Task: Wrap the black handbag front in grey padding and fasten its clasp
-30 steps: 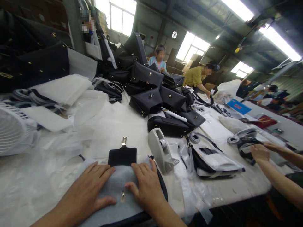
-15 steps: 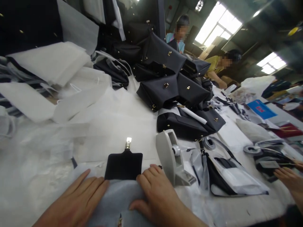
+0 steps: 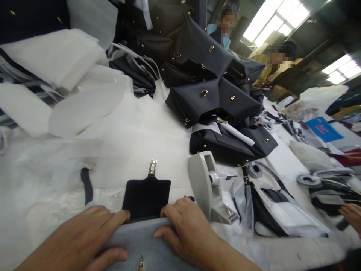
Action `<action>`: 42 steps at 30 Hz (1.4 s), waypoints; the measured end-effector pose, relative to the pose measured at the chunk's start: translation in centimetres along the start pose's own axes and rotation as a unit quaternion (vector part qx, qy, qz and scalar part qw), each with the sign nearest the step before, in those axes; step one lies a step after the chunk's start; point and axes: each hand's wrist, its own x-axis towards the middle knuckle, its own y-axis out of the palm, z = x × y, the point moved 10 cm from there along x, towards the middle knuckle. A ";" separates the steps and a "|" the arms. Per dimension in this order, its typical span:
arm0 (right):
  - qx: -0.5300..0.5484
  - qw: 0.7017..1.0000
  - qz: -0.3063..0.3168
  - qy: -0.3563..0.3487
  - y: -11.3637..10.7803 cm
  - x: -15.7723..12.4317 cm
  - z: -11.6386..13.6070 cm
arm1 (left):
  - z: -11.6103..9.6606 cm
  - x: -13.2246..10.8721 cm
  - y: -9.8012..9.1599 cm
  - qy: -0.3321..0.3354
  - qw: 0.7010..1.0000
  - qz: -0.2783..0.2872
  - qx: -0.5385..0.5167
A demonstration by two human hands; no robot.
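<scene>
Low in front of me is a handbag, its near side pale grey. A black flap with a narrow tab and gold-toned metal clasp lies beyond its top edge. My left hand is closed on the left of that edge, fingers at the flap's corner and thumb on the grey side. On the right, my right hand grips the same edge, its thumb also on the near side. A small metal fitting shows at the bottom of the grey side. My hands hide both ends of the bag.
A grey tape dispenser stands just right of my right hand. Black handbags are piled behind it. White sheets lie at the left, near a dark strip. Another person's hand is at the right edge.
My left hand's fingers have bent more, and its thumb now shows on the grey side. More of the metal fitting below is visible. The view has shifted slightly.
</scene>
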 end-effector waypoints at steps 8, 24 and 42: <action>-0.010 1.000 0.026 0.013 1.1 1.1 -0.8 | 0.5 -0.1 1.3 0.017 1.000 0.015 0.014; 0.034 0.994 -0.057 -0.086 1.2 -2.7 1.2 | -0.3 1.1 1.2 -0.004 0.999 0.034 0.013; 0.073 0.996 -0.032 -0.029 3.5 -5.4 3.0 | -4.9 0.8 -1.5 0.241 0.961 -0.039 0.128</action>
